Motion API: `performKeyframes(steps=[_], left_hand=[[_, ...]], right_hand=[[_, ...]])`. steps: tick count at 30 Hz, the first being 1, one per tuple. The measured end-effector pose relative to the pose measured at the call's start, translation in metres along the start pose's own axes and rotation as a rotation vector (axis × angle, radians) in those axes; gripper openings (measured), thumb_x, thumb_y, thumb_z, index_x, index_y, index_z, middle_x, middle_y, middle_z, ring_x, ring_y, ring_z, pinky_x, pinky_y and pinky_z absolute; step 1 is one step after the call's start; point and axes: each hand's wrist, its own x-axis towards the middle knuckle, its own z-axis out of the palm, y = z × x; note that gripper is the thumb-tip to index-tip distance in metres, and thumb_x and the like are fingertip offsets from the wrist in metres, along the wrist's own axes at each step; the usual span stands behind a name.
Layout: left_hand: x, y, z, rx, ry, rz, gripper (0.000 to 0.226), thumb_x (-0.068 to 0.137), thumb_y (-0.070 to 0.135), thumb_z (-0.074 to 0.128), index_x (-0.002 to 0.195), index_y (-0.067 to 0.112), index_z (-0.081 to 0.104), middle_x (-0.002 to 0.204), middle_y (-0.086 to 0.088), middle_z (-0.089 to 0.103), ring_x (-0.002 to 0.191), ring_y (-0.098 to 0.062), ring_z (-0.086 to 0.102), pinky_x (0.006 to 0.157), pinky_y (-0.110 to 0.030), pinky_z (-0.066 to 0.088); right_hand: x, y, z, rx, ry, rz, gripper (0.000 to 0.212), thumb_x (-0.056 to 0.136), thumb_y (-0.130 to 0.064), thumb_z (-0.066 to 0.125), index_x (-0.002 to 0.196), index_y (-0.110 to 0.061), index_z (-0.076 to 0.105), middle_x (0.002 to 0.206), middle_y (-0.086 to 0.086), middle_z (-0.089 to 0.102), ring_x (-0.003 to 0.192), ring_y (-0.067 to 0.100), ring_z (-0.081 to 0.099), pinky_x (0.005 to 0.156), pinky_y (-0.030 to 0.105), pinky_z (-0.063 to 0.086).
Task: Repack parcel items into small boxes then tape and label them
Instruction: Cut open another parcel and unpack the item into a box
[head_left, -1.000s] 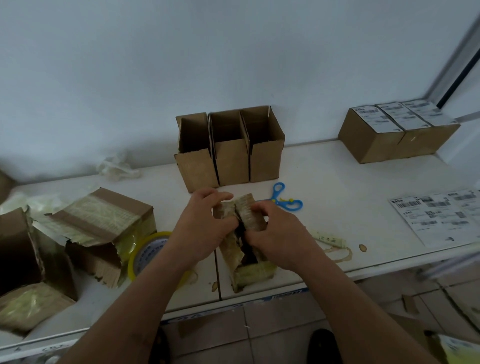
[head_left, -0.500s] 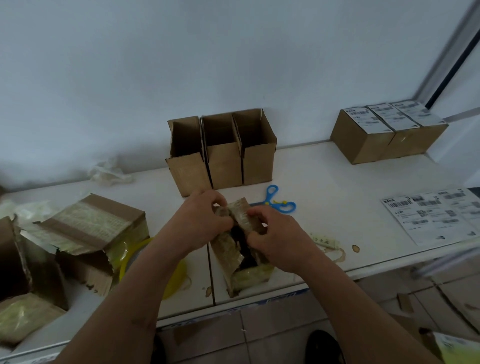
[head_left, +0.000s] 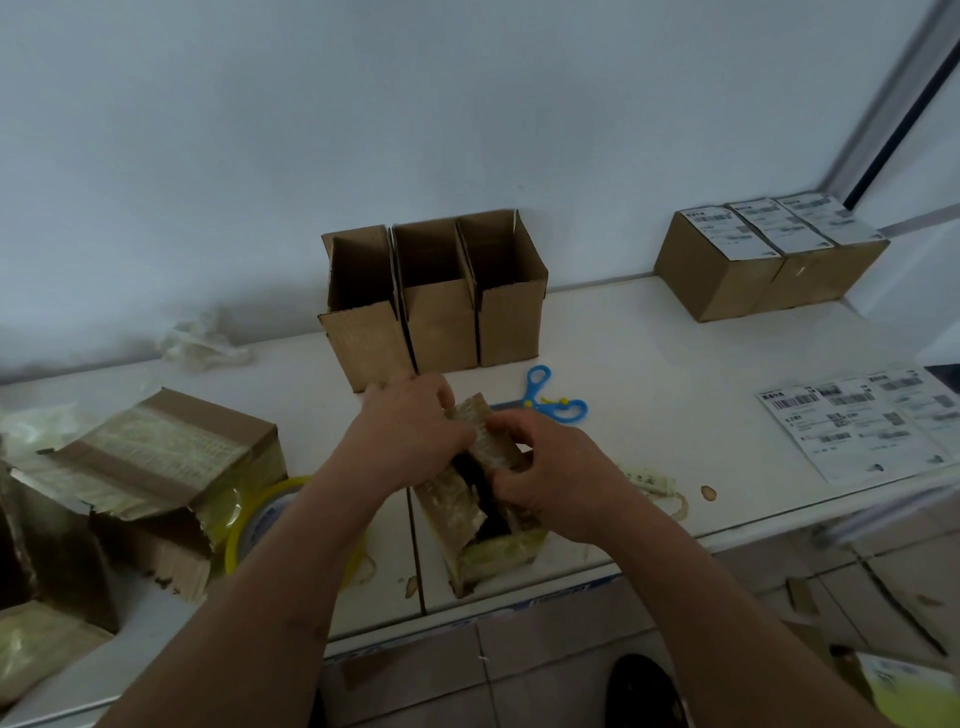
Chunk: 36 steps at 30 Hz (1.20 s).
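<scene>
Both hands have pulled the flaps of the small tape-wrapped brown parcel a bit wider than before, and a dark thing shows inside. Left hand grips the left flap and right hand grips the right flap, close together. That parcel sits at the near edge of the white table. Three open small brown cardboard boxes stand just behind it, blue scissors lie beside them, and white label sheets lie far right
</scene>
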Motion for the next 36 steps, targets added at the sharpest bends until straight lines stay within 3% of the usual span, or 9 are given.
performKeyframes(steps=[3,6,8,14,19,24,27,32,36], left_hand=[[-0.005,0.002,-0.008,-0.089,0.011,0.04,0.016,0.09,0.035,0.059,0.1,0.023,0.062,0.097,0.006,0.057,0.083,-0.007,0.054,0.063,-0.02,0.045],[-0.012,-0.001,-0.016,-0.117,0.006,0.102,0.018,0.093,0.023,0.051,0.092,0.02,0.069,0.09,0.012,0.057,0.079,-0.004,0.053,0.06,-0.017,0.04],[-0.015,-0.005,-0.017,-0.119,0.017,0.114,0.019,0.094,0.026,0.05,0.089,0.024,0.068,0.091,0.014,0.055,0.081,-0.002,0.052,0.062,-0.017,0.038],[-0.012,-0.008,-0.013,-0.143,0.027,0.091,0.009,0.084,0.033,0.065,0.078,0.027,0.059,0.094,0.008,0.049,0.081,-0.009,0.05,0.06,-0.022,0.037],[-0.015,-0.01,-0.013,-0.203,0.061,0.067,0.003,0.085,0.025,0.064,0.085,0.026,0.061,0.094,0.005,0.052,0.08,-0.01,0.052,0.061,-0.022,0.04],[-0.02,-0.013,-0.011,-0.258,0.103,0.069,0.024,0.089,0.023,0.06,0.111,0.029,0.061,0.087,0.01,0.058,0.078,-0.005,0.056,0.061,-0.018,0.039],[-0.021,-0.014,-0.009,-0.276,0.131,0.06,0.026,0.09,0.021,0.059,0.115,0.028,0.063,0.087,0.013,0.06,0.077,-0.002,0.057,0.061,-0.015,0.04],[-0.022,-0.014,-0.004,-0.34,0.165,0.06,0.025,0.091,0.019,0.057,0.113,0.031,0.062,0.09,0.016,0.062,0.078,0.001,0.056,0.061,-0.012,0.038],[-0.023,-0.02,0.002,-0.407,0.265,0.038,0.025,0.097,0.019,0.048,0.11,0.033,0.063,0.111,0.013,0.05,0.087,0.0,0.051,0.063,-0.013,0.04]], right_hand=[[0.0,0.0,-0.002,0.003,-0.007,-0.003,0.054,0.085,-0.025,0.068,0.135,-0.028,0.049,0.12,-0.012,0.058,0.101,0.004,0.056,0.081,0.016,0.052],[-0.001,-0.001,-0.002,0.014,-0.007,0.004,0.054,0.084,-0.027,0.068,0.134,-0.029,0.049,0.116,-0.016,0.056,0.101,0.003,0.055,0.086,0.02,0.052],[-0.001,-0.001,-0.001,0.012,-0.005,0.013,0.052,0.084,-0.028,0.068,0.132,-0.031,0.05,0.113,-0.016,0.056,0.099,0.004,0.058,0.086,0.024,0.054],[0.004,-0.009,0.009,-0.087,0.06,0.028,0.053,0.08,-0.045,0.07,0.127,-0.029,0.05,0.121,-0.011,0.055,0.103,0.007,0.056,0.089,0.03,0.051],[0.014,-0.015,0.014,-0.221,0.156,0.052,0.041,0.081,-0.052,0.068,0.107,-0.025,0.052,0.108,-0.006,0.049,0.093,0.011,0.053,0.078,0.028,0.046],[0.016,-0.024,0.018,-0.311,0.187,0.048,0.04,0.084,-0.049,0.064,0.104,-0.02,0.044,0.097,-0.003,0.052,0.084,0.015,0.053,0.068,0.03,0.041],[0.02,-0.025,0.02,-0.375,0.184,0.034,0.044,0.084,-0.05,0.062,0.109,-0.02,0.042,0.098,-0.002,0.055,0.086,0.018,0.057,0.071,0.034,0.048],[0.027,-0.027,0.019,-0.518,0.213,0.009,0.039,0.09,-0.054,0.049,0.105,-0.018,0.055,0.093,0.0,0.059,0.084,0.018,0.056,0.072,0.034,0.049],[0.025,-0.029,0.006,-0.388,0.139,0.02,0.024,0.097,-0.035,0.048,0.107,-0.014,0.056,0.101,0.006,0.058,0.088,0.02,0.058,0.074,0.034,0.054]])
